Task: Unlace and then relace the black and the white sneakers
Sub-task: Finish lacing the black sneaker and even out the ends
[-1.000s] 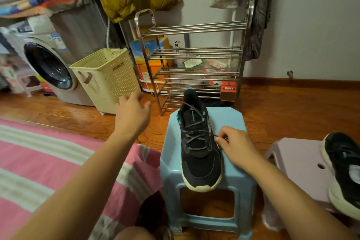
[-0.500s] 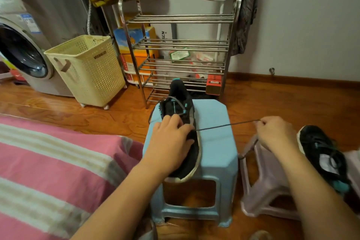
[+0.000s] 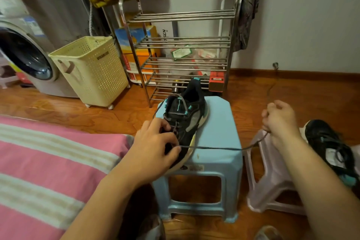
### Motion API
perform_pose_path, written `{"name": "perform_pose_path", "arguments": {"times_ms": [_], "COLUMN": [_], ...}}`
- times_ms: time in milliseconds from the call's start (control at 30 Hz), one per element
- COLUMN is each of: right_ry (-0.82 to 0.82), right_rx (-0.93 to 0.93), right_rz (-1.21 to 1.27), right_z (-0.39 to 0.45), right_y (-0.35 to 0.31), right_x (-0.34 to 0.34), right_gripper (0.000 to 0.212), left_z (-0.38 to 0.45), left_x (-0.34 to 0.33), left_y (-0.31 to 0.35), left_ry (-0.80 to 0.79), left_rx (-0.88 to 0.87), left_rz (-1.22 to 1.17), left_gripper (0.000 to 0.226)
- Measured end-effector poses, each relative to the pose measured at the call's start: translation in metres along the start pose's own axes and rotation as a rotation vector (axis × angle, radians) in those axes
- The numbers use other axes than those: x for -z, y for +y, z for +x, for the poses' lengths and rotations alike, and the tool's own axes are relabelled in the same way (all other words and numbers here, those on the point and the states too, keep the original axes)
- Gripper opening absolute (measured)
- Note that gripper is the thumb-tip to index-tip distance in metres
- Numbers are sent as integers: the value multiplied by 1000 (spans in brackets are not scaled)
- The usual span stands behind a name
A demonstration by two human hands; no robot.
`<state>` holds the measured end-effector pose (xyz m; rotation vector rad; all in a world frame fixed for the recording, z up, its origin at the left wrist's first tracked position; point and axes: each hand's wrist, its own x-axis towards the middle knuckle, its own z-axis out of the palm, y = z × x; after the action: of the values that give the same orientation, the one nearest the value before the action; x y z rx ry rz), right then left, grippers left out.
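A black sneaker (image 3: pixel 191 117) with teal eyelets and a cream sole lies tilted on its side on the blue plastic stool (image 3: pixel 218 142). My left hand (image 3: pixel 155 146) lies over its front half, fingers curled on the lacing. A dark lace (image 3: pixel 218 148) runs taut from under that hand to my right hand (image 3: pixel 278 121), which grips it off to the right, above the pale lilac stool (image 3: pixel 272 181). A second black sneaker (image 3: pixel 331 146) rests on the lilac stool, partly hidden by my right forearm.
A steel shoe rack (image 3: pixel 181 52) stands behind the blue stool, with a cream laundry basket (image 3: pixel 91 70) and a washing machine (image 3: pixel 25 54) to its left. A pink striped blanket (image 3: pixel 48 161) fills the lower left. Wooden floor lies around the stools.
My left hand came down from mid-air onto the sneaker. My right hand pulled the lace out to the right until it stretched long and taut. The shoe has tipped onto its side.
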<state>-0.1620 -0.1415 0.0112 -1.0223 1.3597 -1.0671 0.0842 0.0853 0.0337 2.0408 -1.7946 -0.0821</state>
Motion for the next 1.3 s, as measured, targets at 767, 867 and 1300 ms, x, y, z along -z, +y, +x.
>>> {"name": "perform_pose_path", "arguments": {"times_ms": [767, 867, 1300], "right_ry": [-735, -687, -549], "right_rx": [-70, -61, 664], "right_rz": [4, 130, -853], "right_z": [-115, -115, -93], "right_y": [8, 10, 18], "right_x": [-65, -73, -90], "right_gripper": [23, 23, 23], "left_z": [16, 15, 40], "left_x": [-25, -29, -46], "left_y": [52, 59, 27], "left_ry": [80, 51, 360], "left_rx": [587, 506, 348], "left_rz": [-947, -827, 104], "left_gripper": [26, 30, 36]}}
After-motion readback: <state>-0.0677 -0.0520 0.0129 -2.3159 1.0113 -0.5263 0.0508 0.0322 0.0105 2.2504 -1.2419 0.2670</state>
